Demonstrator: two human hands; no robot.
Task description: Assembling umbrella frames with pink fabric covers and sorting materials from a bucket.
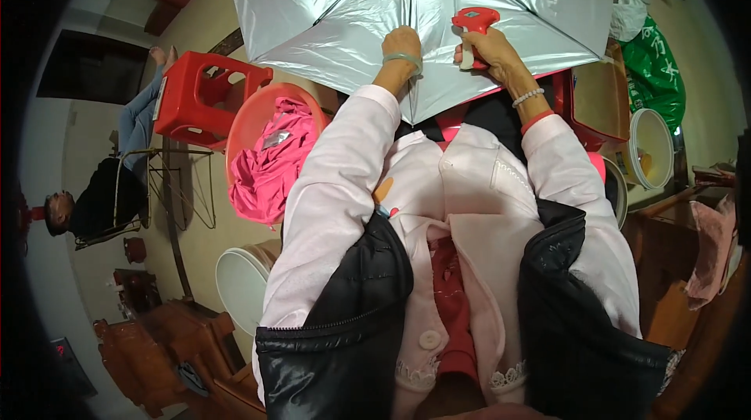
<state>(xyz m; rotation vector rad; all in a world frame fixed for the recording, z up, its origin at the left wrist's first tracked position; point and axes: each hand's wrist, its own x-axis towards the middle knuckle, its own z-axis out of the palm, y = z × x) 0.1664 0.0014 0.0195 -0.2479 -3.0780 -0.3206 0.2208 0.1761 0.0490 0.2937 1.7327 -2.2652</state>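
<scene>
An open umbrella (336,37) with a silver inner side and dark ribs spreads in front of me. My left hand (402,46), a bangle on its wrist, is closed on the umbrella at the middle rib, a little above the canopy's near corner. The fingertips are hidden behind the hand. In my right hand (493,51), which wears a beaded bracelet, is a red hand tool (476,19) with a pale lever, shaped like a trigger gun. It is held over the silver fabric, to the right of my left hand.
Left of my arm, a reddish basin (301,99) holds pink cloth (275,156) beside a red plastic stool (205,101). A white bucket (242,283) stands nearer. To the right are another bucket (651,148) and a green bag (651,80). A person (106,197) sits far left.
</scene>
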